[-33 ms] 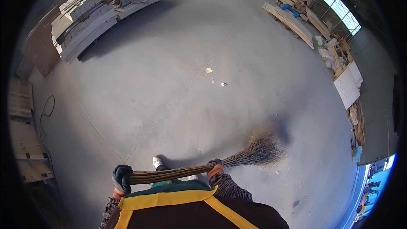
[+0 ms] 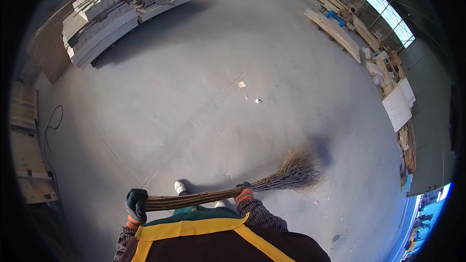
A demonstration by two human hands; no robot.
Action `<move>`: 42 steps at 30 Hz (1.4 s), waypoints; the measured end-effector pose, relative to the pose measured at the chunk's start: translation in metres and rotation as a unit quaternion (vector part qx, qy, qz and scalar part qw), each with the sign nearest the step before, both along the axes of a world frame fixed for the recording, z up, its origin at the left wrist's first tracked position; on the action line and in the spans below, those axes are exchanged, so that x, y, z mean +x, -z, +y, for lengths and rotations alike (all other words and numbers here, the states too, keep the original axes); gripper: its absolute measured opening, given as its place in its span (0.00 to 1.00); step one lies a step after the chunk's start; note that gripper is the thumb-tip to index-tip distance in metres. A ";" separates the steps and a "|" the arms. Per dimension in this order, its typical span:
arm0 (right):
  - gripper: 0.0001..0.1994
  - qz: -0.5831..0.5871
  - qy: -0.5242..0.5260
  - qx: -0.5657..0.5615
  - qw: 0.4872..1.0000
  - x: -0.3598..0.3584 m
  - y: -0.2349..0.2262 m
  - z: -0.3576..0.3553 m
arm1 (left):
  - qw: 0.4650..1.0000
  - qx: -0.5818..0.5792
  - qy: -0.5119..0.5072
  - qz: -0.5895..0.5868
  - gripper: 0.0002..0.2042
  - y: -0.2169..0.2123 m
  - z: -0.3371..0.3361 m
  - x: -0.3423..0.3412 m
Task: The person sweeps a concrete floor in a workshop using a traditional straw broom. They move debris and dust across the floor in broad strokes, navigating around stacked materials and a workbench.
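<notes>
A long twig broom (image 2: pixel 194 199) lies crosswise in front of my body, its bundled-stick handle on the left and its brush fanning out to the right. Wrapped round the handle's left end is my gloved left hand (image 2: pixel 136 204). My right hand (image 2: pixel 243 192), in a dark glove with an orange cuff, closes round the shaft just before the twigs spread. The bristle head (image 2: pixel 301 172) hangs over or rests on the grey floor (image 2: pixel 194 92); which of the two I cannot tell. Part of a white shoe (image 2: pixel 180 186) shows beyond the handle.
Small scraps, among them a flat pale piece (image 2: pixel 241 85) and a white bit (image 2: pixel 258 101), lie on the floor ahead. Stacked boards (image 2: pixel 99 24) stand far left, and a black cable (image 2: pixel 47 136) curls at the left. Planks (image 2: pixel 335 31) lie far right, where a person (image 2: pixel 343 16) sits.
The view has shifted slightly, so the scraps and stacks sit a little differently in it. Both hands keep their hold on the broom.
</notes>
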State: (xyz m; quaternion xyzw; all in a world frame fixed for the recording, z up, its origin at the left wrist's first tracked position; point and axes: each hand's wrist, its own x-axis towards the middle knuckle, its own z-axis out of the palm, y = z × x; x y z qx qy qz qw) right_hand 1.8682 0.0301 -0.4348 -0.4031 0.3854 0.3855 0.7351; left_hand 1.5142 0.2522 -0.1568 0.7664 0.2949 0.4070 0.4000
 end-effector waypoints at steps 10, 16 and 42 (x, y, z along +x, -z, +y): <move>0.17 0.052 -0.213 0.066 0.973 -0.106 -0.066 0.252 | 0.909 -0.169 -0.364 -0.112 0.10 -0.021 0.024 -0.203; 0.22 -0.128 -0.342 -0.070 0.928 -0.152 -0.061 0.374 | 0.877 -0.154 -0.438 -0.123 0.11 -0.006 -0.048 -0.213; 0.25 0.031 -0.478 -0.285 0.830 -0.097 0.104 0.485 | 0.927 0.152 -0.067 0.337 0.09 -0.049 0.329 -0.084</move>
